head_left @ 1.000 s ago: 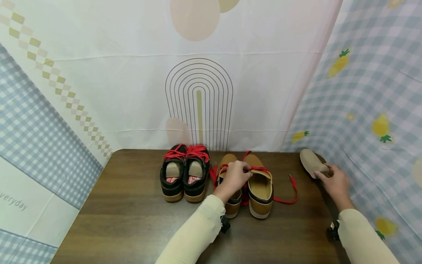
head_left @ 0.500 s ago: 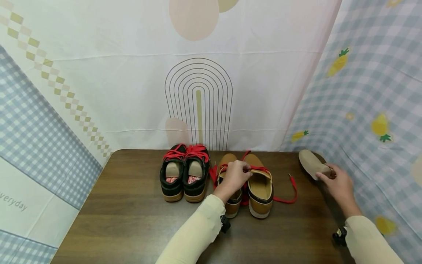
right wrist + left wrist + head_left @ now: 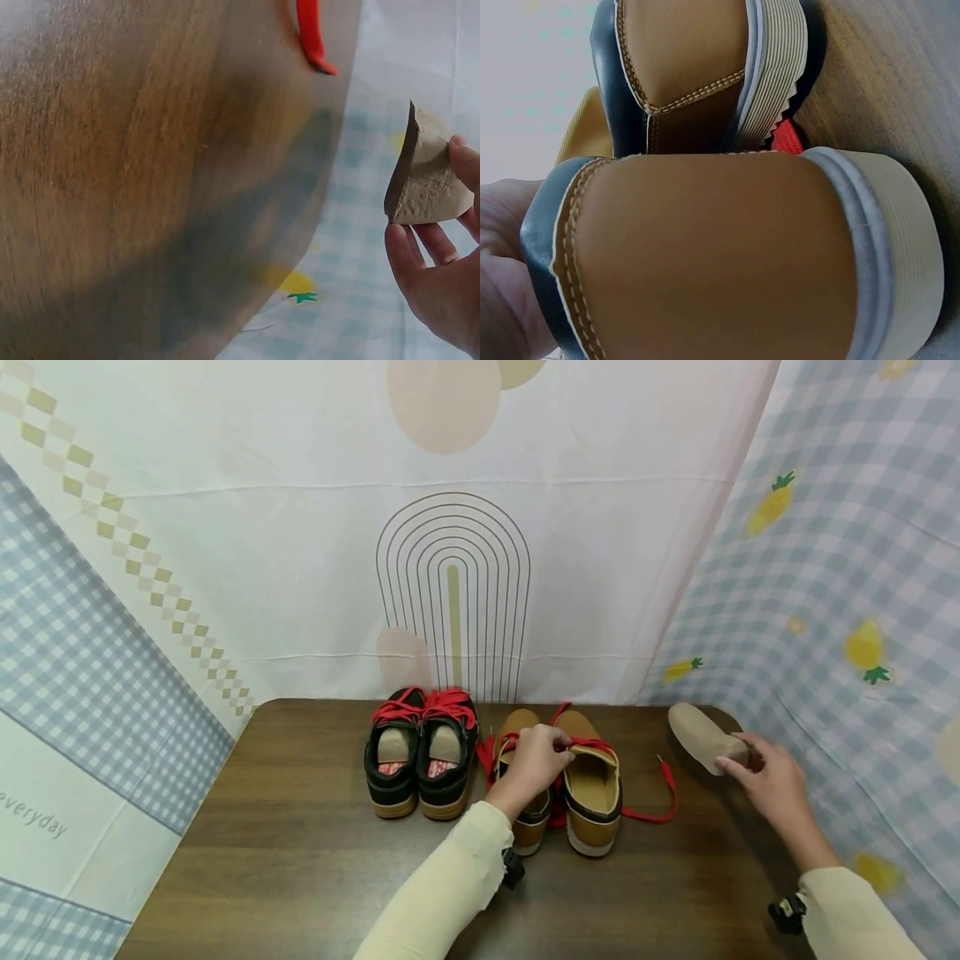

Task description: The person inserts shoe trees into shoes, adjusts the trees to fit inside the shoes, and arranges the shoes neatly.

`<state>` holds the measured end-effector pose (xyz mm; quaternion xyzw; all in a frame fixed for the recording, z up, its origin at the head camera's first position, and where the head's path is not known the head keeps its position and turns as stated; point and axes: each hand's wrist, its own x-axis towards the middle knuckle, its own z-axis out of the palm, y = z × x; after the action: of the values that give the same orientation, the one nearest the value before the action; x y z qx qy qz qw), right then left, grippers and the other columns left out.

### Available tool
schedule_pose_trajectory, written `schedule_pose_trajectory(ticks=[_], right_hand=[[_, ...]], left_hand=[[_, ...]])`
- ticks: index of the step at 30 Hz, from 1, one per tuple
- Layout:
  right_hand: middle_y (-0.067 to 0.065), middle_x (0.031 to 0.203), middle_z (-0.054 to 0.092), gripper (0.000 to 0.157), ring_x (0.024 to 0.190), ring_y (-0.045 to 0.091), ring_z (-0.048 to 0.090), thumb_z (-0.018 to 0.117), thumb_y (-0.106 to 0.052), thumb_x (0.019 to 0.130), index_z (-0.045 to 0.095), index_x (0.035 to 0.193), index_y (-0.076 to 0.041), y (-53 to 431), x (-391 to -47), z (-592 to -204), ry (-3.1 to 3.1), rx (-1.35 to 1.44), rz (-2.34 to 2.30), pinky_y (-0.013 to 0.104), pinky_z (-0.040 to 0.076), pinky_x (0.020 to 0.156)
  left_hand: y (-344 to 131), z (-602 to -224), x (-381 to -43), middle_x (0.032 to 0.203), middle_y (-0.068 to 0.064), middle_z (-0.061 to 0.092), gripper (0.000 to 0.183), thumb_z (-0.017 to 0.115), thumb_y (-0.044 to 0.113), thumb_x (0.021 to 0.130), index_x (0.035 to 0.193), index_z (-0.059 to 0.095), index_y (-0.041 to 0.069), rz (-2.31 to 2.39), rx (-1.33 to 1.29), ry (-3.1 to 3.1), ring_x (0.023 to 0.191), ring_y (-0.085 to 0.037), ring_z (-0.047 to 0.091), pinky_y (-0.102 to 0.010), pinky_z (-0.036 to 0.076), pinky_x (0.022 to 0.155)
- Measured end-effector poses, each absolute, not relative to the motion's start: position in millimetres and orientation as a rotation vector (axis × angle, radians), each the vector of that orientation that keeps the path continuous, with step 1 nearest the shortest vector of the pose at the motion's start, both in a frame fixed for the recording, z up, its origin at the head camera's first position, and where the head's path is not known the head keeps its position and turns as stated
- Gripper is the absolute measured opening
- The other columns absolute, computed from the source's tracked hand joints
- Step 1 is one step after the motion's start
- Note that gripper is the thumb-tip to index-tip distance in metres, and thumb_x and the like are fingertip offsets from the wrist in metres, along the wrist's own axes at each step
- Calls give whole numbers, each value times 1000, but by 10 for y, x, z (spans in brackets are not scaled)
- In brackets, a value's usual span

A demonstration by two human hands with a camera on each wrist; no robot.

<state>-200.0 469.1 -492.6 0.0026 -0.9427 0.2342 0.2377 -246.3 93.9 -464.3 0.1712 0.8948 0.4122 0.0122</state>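
Observation:
My left hand (image 3: 528, 764) reaches over the left tan shoe (image 3: 529, 835) and pinches the tongue (image 3: 592, 753) of the right tan shoe (image 3: 592, 835). Red laces run through both tan shoes, and the left one is partly hidden under my hand. In the left wrist view a tan heel (image 3: 712, 255) fills the foreground. At the table's far right corner, my right hand (image 3: 776, 781) grips the heel end of a beige moulded shoe insert (image 3: 699, 735), its rounded toe pointing away to the left. The right wrist view shows fingers round the insert's end (image 3: 431, 176).
Left of the tan shoes stands a pair of black shoes (image 3: 442, 789) with red laces and beige inserts inside. A loose red lace end (image 3: 667, 797) lies on the brown table (image 3: 315, 860). Printed cloth (image 3: 592, 568) hangs behind and along both sides.
The insert's toe has shifted a little left in my right hand, while the right wrist has moved right and nearer to me. My left hand has stayed at the shoe tongue.

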Motion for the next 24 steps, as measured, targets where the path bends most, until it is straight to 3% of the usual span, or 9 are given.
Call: schedule_pose_trajectory(ticks=[13,17,24], right_hand=[[17,89,66,51,78,2,47,88,-21,82,70,126,-2,4465,-1806,-4683,-2607,73,653,28,36,71],[16,91,63,50,79,4,47,87,-23,84,69,126,-3,4427,-1766,-4627,-2620,100,652,22,36,68],[11,86,58,50,76,9,45,86,-24,85,69,128,-4,4343,-1678,-4531,-2637,146,627,23,35,64]], left_hand=[[943,-4650,-2473,100,-1,79,13,78,15,93,105,81,11,1281,533,2788,92,-14,72,-22,56,75],[942,-4654,-2479,100,-1,79,13,78,15,93,105,81,11,1281,528,2788,92,-14,72,-22,56,75],[940,-4660,-2482,99,-1,79,12,78,14,93,104,81,11,1286,543,2793,91,-14,72,-21,56,75]])
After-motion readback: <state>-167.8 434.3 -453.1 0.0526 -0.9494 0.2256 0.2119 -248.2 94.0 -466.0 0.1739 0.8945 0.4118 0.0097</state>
